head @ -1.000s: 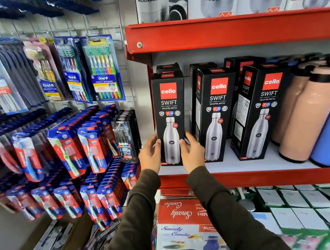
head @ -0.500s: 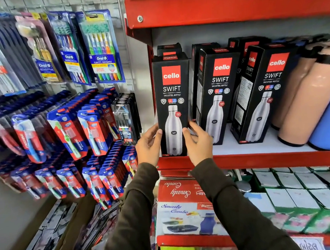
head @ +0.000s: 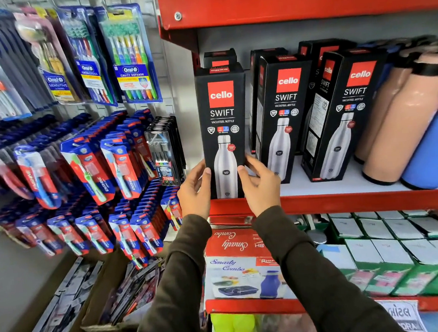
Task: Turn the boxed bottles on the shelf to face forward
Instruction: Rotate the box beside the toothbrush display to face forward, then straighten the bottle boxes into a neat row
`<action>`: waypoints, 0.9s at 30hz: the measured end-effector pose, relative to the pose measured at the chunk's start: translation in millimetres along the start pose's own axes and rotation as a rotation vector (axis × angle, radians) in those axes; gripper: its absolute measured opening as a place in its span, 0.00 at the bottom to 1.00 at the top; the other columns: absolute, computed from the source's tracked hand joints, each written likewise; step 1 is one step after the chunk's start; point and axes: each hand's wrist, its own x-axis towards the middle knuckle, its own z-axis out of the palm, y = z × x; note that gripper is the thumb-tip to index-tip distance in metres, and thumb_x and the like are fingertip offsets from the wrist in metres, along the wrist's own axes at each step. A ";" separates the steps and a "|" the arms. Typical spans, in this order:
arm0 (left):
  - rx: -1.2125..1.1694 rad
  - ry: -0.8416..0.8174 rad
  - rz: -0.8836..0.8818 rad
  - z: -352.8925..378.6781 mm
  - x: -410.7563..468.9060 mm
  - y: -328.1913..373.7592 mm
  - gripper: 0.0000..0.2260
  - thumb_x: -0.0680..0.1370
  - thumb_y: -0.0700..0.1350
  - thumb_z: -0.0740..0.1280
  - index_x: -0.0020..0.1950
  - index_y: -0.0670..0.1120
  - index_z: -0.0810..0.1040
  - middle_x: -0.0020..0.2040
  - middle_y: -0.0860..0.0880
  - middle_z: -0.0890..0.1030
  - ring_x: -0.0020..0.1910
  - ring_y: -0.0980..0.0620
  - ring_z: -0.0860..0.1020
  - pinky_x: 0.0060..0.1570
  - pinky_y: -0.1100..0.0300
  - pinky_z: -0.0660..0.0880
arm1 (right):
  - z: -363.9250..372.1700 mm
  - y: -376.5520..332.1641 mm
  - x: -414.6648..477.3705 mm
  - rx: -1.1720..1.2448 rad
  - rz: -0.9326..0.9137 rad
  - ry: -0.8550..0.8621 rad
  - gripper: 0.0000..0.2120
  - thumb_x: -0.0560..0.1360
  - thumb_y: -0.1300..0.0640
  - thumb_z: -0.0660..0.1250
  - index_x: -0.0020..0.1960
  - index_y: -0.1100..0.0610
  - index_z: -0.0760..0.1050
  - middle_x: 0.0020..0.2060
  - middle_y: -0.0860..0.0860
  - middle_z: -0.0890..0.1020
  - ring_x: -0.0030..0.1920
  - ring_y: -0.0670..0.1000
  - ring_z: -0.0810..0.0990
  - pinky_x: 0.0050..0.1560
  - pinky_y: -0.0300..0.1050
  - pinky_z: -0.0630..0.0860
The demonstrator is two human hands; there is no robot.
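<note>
Boxed bottle [head: 223, 129]: upright at the red shelf's [head: 346, 203] left front edge, long axis vertical, printed front facing outward.
Left hand [head: 195, 191]: grips its lower left side.
Right hand [head: 261, 186]: grips its lower right side.

The left hand [head: 194, 189] and right hand [head: 261, 186] cover the lower corners of the front Cello Swift box [head: 223, 128]. Behind it, another box [head: 220, 58] shows only its top. The small print under "VACUSTEEL BOTTLE" is too fine to read. The blue bottle [head: 436, 148] is cut off by the right edge, and the hanging toothbrush packs [head: 1, 78] at far left are blurred, perhaps by lens distortion.
</note>
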 end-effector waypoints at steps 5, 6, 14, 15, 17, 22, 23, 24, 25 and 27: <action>0.040 0.135 0.089 14.5 -14.7 3.0 0.14 0.80 0.48 0.64 0.66 0.56 0.73 0.65 0.55 0.76 0.64 0.58 0.75 0.61 0.58 0.75 | -18.3 -2.9 0.6 -0.071 -0.117 0.048 0.13 0.78 0.55 0.65 0.63 0.49 0.76 0.58 0.45 0.78 0.50 0.37 0.79 0.44 0.25 0.74; 0.043 0.194 0.121 19.2 -18.0 4.1 0.16 0.80 0.48 0.63 0.68 0.55 0.71 0.67 0.53 0.74 0.65 0.54 0.74 0.63 0.54 0.74 | -24.7 -3.6 1.7 -0.076 -0.154 0.082 0.13 0.78 0.56 0.65 0.62 0.49 0.76 0.58 0.46 0.77 0.50 0.38 0.79 0.44 0.27 0.75; 0.136 0.232 0.461 74.9 -39.7 32.2 0.13 0.82 0.42 0.58 0.65 0.52 0.72 0.62 0.54 0.74 0.61 0.51 0.73 0.61 0.50 0.70 | -77.9 -3.3 23.9 -0.040 -0.189 0.237 0.16 0.79 0.59 0.64 0.66 0.52 0.73 0.62 0.48 0.73 0.61 0.47 0.76 0.58 0.45 0.77; 0.133 0.170 0.466 84.7 -41.5 33.8 0.14 0.82 0.42 0.58 0.67 0.50 0.71 0.63 0.52 0.74 0.63 0.49 0.73 0.63 0.50 0.70 | -82.2 -1.9 27.0 -0.042 -0.171 0.236 0.17 0.79 0.59 0.63 0.67 0.52 0.72 0.63 0.49 0.73 0.63 0.47 0.75 0.60 0.47 0.76; 0.117 0.038 0.449 105.6 -43.4 35.6 0.16 0.82 0.41 0.57 0.70 0.46 0.70 0.66 0.47 0.73 0.66 0.47 0.72 0.67 0.48 0.68 | -89.5 1.4 35.7 -0.068 -0.143 0.231 0.18 0.80 0.60 0.62 0.69 0.54 0.70 0.66 0.52 0.72 0.66 0.49 0.73 0.65 0.50 0.74; 0.170 -0.053 0.266 147.5 -31.5 35.6 0.20 0.83 0.38 0.55 0.76 0.41 0.61 0.75 0.47 0.65 0.74 0.55 0.62 0.72 0.72 0.55 | -98.4 9.2 60.9 -0.133 0.001 0.143 0.21 0.81 0.59 0.59 0.74 0.57 0.64 0.72 0.55 0.68 0.72 0.54 0.68 0.73 0.53 0.64; 0.170 -0.046 0.204 152.0 -26.1 33.9 0.21 0.83 0.38 0.55 0.76 0.40 0.60 0.76 0.44 0.64 0.75 0.53 0.61 0.70 0.75 0.53 | -98.5 10.1 65.1 -0.150 0.025 0.119 0.22 0.81 0.58 0.58 0.74 0.57 0.63 0.73 0.55 0.68 0.73 0.54 0.67 0.74 0.51 0.63; 0.166 -0.040 0.141 156.1 -20.0 32.4 0.21 0.83 0.37 0.54 0.77 0.39 0.59 0.77 0.42 0.63 0.76 0.51 0.60 0.69 0.75 0.51 | -98.8 10.9 70.0 -0.167 0.046 0.098 0.22 0.81 0.58 0.58 0.75 0.58 0.63 0.73 0.55 0.68 0.73 0.54 0.66 0.73 0.47 0.62; 0.158 -0.034 0.078 159.2 -13.8 30.9 0.21 0.83 0.38 0.54 0.77 0.39 0.58 0.77 0.41 0.62 0.77 0.48 0.60 0.69 0.72 0.51 | -99.0 11.4 74.3 -0.184 0.069 0.077 0.22 0.81 0.58 0.58 0.75 0.58 0.62 0.73 0.56 0.68 0.73 0.55 0.66 0.72 0.43 0.61; 0.145 -0.026 -0.026 163.1 -3.0 28.0 0.21 0.83 0.38 0.54 0.77 0.40 0.59 0.77 0.42 0.63 0.77 0.46 0.61 0.71 0.66 0.54 | -99.0 12.5 81.4 -0.206 0.112 0.031 0.22 0.81 0.56 0.58 0.74 0.59 0.63 0.73 0.57 0.68 0.72 0.56 0.67 0.69 0.42 0.61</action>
